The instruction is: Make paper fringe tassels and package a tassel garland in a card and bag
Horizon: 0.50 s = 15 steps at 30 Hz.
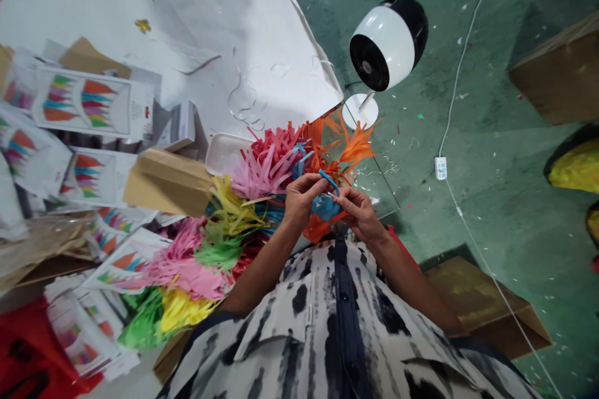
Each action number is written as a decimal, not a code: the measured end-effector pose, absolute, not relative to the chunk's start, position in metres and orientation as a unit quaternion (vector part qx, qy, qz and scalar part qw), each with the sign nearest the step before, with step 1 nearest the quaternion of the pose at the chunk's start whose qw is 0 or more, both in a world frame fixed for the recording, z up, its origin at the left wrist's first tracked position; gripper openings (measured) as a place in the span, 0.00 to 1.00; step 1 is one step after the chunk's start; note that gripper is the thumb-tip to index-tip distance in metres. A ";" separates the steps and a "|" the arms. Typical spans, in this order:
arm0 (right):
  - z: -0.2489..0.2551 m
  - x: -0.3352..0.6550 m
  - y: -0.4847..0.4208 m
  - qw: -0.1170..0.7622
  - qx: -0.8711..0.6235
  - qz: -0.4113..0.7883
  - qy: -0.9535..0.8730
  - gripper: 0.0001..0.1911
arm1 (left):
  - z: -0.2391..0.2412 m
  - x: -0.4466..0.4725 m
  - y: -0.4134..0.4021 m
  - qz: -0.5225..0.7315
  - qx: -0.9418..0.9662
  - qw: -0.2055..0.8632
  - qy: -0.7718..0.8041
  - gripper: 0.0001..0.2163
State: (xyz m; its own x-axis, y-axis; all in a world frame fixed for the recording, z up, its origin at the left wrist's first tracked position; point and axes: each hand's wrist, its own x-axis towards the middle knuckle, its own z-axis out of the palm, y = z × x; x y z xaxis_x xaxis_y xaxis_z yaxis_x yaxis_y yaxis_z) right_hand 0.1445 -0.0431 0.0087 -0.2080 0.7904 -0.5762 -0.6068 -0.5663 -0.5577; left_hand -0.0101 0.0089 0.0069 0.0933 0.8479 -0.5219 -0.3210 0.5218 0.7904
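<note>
Close together, both hands pinching blue paper strip [329,179], curved

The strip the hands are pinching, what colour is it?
Blue strip, seen in the head view.

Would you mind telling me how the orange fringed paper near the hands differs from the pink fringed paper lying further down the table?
The orange fringed paper sits right by the left hand and right hand, its strips fanning outward past the table edge; the pink fringed paper lies apart from both hands, flat on the table. The orange piece looks smaller, the pink one longer and heaped among green and yellow ones. Both are paper cut into thin strips.
</note>
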 end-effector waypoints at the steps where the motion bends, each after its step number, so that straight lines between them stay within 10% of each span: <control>1: 0.008 0.144 -0.043 0.458 -0.438 0.766 -0.105 0.15 | 0.007 -0.010 0.008 0.421 0.250 0.695 0.526 0.11; 15: 0.000 0.145 -0.043 0.431 -0.447 0.772 -0.135 0.16 | 0.002 -0.013 0.006 0.397 0.285 0.737 0.467 0.13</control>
State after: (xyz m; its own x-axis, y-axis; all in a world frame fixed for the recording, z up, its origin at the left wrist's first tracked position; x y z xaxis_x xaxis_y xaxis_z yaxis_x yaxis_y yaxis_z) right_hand 0.1454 -0.0434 0.0005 -0.2296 0.7863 -0.5736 -0.5441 -0.5923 -0.5942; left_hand -0.0130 0.0057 0.0024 0.2491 0.8514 -0.4615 -0.3187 0.5221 0.7911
